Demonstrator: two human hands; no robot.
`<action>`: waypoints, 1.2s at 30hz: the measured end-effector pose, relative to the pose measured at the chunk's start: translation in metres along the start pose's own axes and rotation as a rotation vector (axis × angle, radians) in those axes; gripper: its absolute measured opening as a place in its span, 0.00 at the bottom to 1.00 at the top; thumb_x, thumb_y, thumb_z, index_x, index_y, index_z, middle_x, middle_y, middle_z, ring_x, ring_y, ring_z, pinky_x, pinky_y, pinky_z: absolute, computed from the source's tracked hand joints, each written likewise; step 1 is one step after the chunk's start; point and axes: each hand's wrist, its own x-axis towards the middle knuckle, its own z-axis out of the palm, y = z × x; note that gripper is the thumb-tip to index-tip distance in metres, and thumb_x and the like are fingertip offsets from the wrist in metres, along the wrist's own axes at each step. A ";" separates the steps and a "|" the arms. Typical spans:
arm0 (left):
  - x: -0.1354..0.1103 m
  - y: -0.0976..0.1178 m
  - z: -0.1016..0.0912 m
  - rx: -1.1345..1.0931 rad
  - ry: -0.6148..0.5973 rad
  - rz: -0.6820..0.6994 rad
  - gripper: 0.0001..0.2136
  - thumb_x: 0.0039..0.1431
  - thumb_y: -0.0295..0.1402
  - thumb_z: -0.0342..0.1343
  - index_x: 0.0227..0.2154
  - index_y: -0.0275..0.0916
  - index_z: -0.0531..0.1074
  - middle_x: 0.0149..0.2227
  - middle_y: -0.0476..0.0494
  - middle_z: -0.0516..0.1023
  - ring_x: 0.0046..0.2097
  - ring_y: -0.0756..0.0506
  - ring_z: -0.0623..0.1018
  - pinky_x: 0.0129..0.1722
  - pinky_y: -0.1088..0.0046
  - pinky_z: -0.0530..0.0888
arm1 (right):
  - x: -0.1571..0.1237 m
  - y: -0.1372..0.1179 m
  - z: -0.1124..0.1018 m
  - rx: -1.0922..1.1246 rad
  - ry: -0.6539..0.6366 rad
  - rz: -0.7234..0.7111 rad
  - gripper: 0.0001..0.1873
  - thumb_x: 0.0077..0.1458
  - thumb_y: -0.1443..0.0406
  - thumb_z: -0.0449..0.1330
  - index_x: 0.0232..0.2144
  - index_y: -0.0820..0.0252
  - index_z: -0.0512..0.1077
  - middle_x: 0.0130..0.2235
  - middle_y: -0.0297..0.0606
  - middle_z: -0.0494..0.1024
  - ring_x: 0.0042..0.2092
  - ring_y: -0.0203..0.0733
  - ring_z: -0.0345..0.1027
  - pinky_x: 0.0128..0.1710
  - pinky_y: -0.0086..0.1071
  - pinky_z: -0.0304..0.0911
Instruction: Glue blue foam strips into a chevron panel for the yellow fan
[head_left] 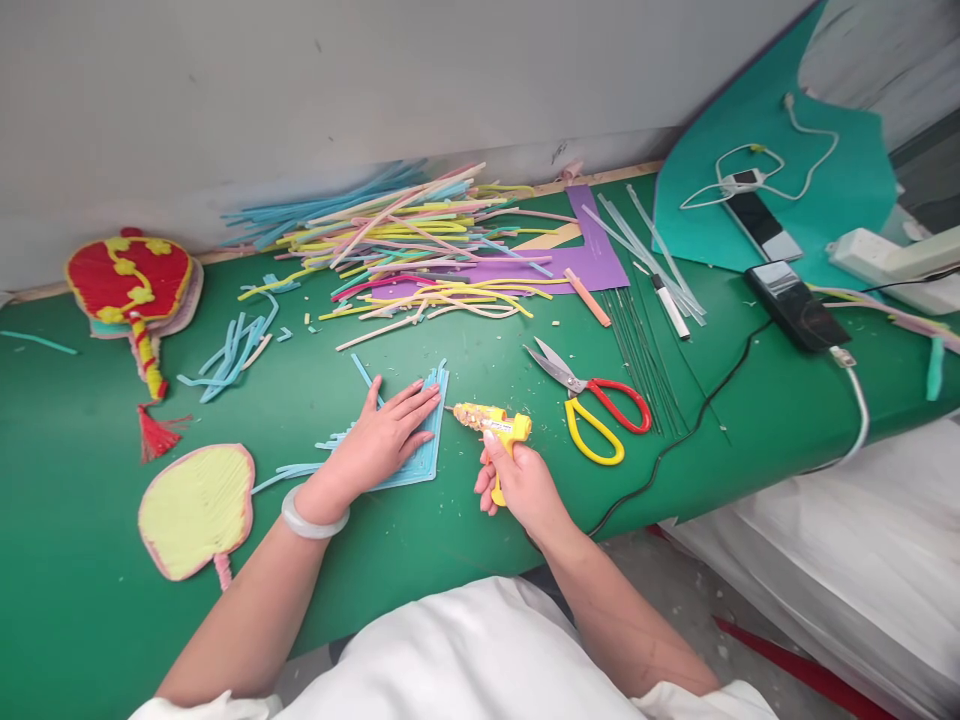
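My left hand (394,430) lies flat, fingers stretched out, over a panel of blue pipe cleaners (427,462) on the green table. Loose blue ends stick out to the left of it, and the palm hides much of the panel. In my right hand (521,480) is a yellow hot glue gun (491,422), its handle wrapped by my fingers. The nozzle points left at the panel's right edge, close to my left fingertips; whether it touches, I cannot tell. Scissors (581,390) with one red and one yellow handle lie spread to the right of the glue gun.
A heap of coloured pipe cleaners (405,230) lies at the back over purple foam sheet (604,240). Left are a red fan (127,275) and a yellow-green fan (199,510). Glue sticks (660,255), thin wires (641,350), a black power bank (795,305) and a cable (675,440) are right.
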 end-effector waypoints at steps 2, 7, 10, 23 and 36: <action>0.000 0.000 0.000 -0.003 -0.003 -0.002 0.25 0.72 0.41 0.41 0.68 0.47 0.50 0.68 0.41 0.60 0.69 0.40 0.59 0.68 0.40 0.39 | -0.001 0.000 0.000 -0.001 -0.006 0.000 0.31 0.51 0.36 0.56 0.27 0.58 0.64 0.17 0.30 0.72 0.15 0.35 0.66 0.13 0.26 0.62; 0.000 -0.001 0.000 -0.006 -0.001 -0.002 0.25 0.72 0.41 0.42 0.68 0.47 0.51 0.68 0.41 0.60 0.69 0.39 0.59 0.68 0.40 0.40 | -0.003 0.003 -0.001 -0.002 -0.015 0.007 0.30 0.52 0.37 0.55 0.27 0.58 0.64 0.17 0.30 0.72 0.15 0.35 0.67 0.13 0.26 0.61; 0.000 -0.001 0.001 -0.005 -0.002 -0.001 0.25 0.72 0.41 0.42 0.68 0.47 0.51 0.68 0.41 0.60 0.69 0.39 0.59 0.68 0.40 0.39 | -0.004 0.003 -0.001 0.001 -0.023 0.006 0.30 0.51 0.36 0.55 0.27 0.57 0.64 0.17 0.29 0.72 0.15 0.35 0.66 0.13 0.26 0.61; -0.001 -0.001 0.000 -0.006 -0.014 -0.011 0.24 0.72 0.42 0.40 0.68 0.47 0.52 0.68 0.41 0.59 0.70 0.40 0.58 0.68 0.41 0.39 | -0.007 0.005 -0.001 -0.029 -0.029 0.006 0.30 0.51 0.37 0.55 0.26 0.57 0.63 0.17 0.29 0.71 0.14 0.35 0.66 0.12 0.26 0.61; 0.000 0.000 0.000 -0.002 -0.001 -0.005 0.25 0.72 0.41 0.41 0.68 0.48 0.50 0.68 0.42 0.59 0.69 0.40 0.58 0.68 0.40 0.39 | -0.009 0.005 -0.002 -0.057 -0.032 0.017 0.31 0.51 0.36 0.54 0.25 0.57 0.63 0.17 0.30 0.72 0.15 0.35 0.66 0.12 0.26 0.61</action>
